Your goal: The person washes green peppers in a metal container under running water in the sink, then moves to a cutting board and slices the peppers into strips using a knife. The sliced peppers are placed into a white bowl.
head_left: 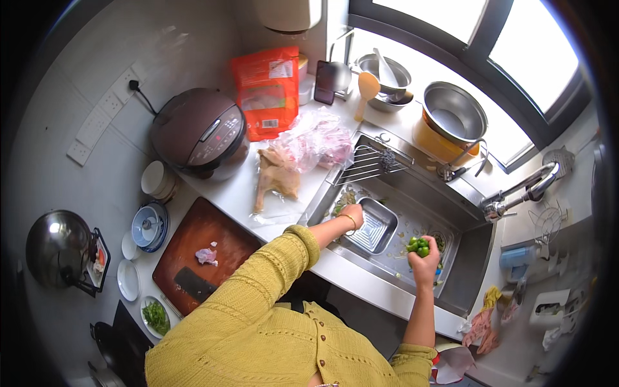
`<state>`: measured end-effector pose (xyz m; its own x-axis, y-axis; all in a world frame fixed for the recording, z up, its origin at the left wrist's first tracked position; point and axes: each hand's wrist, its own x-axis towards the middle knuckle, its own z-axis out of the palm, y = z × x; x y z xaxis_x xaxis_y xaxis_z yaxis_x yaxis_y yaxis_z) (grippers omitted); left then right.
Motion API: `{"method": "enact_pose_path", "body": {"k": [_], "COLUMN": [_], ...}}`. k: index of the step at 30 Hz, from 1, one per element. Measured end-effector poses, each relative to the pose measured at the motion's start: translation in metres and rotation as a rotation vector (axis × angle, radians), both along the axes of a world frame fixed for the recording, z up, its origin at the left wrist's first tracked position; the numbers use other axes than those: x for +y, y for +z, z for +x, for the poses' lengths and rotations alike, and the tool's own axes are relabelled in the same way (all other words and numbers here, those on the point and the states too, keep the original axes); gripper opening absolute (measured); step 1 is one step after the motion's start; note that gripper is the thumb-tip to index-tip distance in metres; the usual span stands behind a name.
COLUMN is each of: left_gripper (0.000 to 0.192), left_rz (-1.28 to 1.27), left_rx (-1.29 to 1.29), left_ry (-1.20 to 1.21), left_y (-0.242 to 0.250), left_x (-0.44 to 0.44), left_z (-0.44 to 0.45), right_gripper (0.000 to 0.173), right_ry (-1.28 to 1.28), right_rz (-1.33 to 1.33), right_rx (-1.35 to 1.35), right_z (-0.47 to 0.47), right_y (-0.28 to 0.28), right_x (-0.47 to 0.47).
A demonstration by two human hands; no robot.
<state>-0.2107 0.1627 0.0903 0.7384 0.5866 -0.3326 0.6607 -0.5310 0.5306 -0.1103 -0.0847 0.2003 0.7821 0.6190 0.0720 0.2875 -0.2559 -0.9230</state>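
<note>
My left hand (352, 216) reaches into the stainless steel sink (476, 261) and grips the near left edge of a rectangular metal tray (377, 225) with a ridged bottom. To its right, my right hand (425, 259) is closed around several green peppers (419, 246), held above the sink floor near the drain. Food scraps (346, 199) lie in the sink beside the tray. Across the sink's far left corner rests a wire rack (370, 164) with a steel wool scrubber (387, 158) on it. The tap (522, 191) stands at the sink's right end.
On the left, a brown cutting board (213, 232) holds a cleaver (194, 284) and a piece of raw meat (207, 256). Bagged poultry (280, 179), a red package (268, 96) and a rice cooker (198, 130) stand behind. Steel bowls (454, 111) line the windowsill. A plate of cut greens (155, 317) sits lower left.
</note>
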Motion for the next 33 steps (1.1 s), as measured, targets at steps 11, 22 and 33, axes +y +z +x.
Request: {"method": "enact_pose_path", "body": {"k": [11,22,33], "left_gripper": [0.052,0.038,0.036], "left_rz": [-0.623,-0.692,0.4], "left_rx": [-0.769,-1.593,-0.429], "left_ry": [0.25,1.11,1.186], "left_y": [0.097,0.085,0.021], "left_x": [-0.033,-0.123,-0.142], "left_z": [-0.153,-0.463,-0.626], "right_gripper": [0.031,0.094,0.064], "right_ry": [0.387,1.479,1.393], "right_rz": [0.078,-0.064,-0.47], "right_rx": [0.178,-0.346,-0.825], "right_z": [-0.078,-0.43,-0.49], "right_y": [0.022,-0.005,-0.064], "right_x": [0.128,0.173,0.174]}}
